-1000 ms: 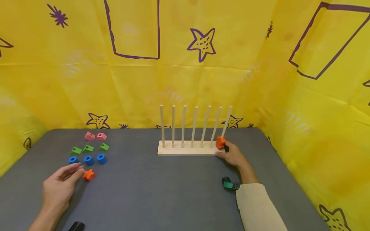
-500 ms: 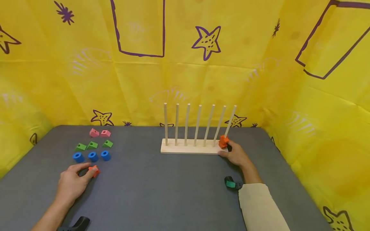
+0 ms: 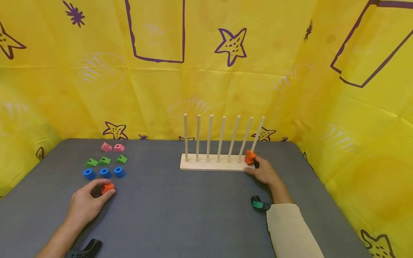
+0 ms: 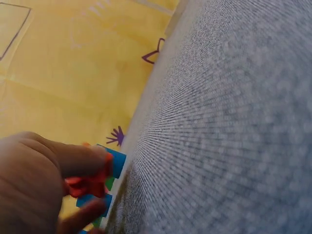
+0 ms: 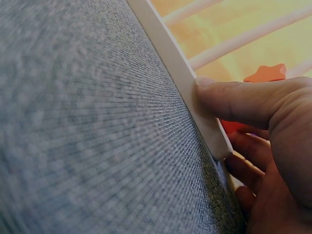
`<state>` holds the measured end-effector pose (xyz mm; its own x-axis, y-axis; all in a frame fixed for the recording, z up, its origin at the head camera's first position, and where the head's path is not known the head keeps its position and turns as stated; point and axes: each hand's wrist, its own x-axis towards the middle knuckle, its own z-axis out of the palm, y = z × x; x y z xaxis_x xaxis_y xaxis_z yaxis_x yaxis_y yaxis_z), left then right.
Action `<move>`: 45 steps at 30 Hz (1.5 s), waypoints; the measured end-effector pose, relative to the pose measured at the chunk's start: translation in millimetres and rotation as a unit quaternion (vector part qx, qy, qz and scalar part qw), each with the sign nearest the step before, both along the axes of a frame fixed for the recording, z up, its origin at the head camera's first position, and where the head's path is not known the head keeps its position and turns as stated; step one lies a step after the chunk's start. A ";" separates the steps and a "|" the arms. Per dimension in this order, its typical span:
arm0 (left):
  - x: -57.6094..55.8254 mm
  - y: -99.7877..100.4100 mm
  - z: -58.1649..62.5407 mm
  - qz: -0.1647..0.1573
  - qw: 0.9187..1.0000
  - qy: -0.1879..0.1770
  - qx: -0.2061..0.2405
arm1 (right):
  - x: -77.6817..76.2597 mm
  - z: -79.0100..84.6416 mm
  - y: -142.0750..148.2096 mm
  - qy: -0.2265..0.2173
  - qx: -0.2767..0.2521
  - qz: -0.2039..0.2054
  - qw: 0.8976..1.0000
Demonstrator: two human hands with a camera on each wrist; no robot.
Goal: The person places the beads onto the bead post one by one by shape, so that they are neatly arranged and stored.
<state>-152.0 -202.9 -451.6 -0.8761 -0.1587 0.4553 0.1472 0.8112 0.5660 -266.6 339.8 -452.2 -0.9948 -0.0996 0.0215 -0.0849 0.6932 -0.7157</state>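
In the head view, my left hand (image 3: 86, 203) pinches an orange star-shaped block (image 3: 108, 187) between thumb and fingers, at the front of the coloured blocks. The same star block (image 4: 92, 183) shows red-orange between the fingers in the left wrist view, partly hidden. My right hand (image 3: 267, 172) grips the right end of a wooden peg rack (image 3: 209, 165), thumb on its front edge and fingers round the end. Orange star blocks (image 3: 250, 157) sit stacked at the bottom of the rightmost peg, just above that hand. The right wrist view shows the thumb pressing the rack's base (image 5: 168, 53).
Behind my left hand lie rows of blue cylinders (image 3: 105, 173), green triangular blocks (image 3: 104, 161) and pink blocks (image 3: 119, 147) with holes. Several upright pegs (image 3: 208, 138) rise from the rack. A yellow cloth (image 3: 155, 89) stands behind the grey table (image 3: 180, 215).
My left hand has moved right to the orange star block and taken hold of it; the block now looks tilted. The right hand stays on the rack. The head view has shifted slightly.
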 end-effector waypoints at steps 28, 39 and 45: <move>-22.5 110.5 62.3 -0.197 0.966 0.061 0.156 | 2.1 3.9 -0.8 -0.009 -0.016 -0.011 1.000; -44.3 168.6 99.7 -0.284 0.941 0.072 0.169 | 2.0 3.8 -3.0 -0.015 -0.030 -0.020 0.999; -51.6 201.0 112.6 -0.346 0.915 0.063 0.198 | 0.8 5.8 -1.8 -0.013 -0.016 -0.016 1.000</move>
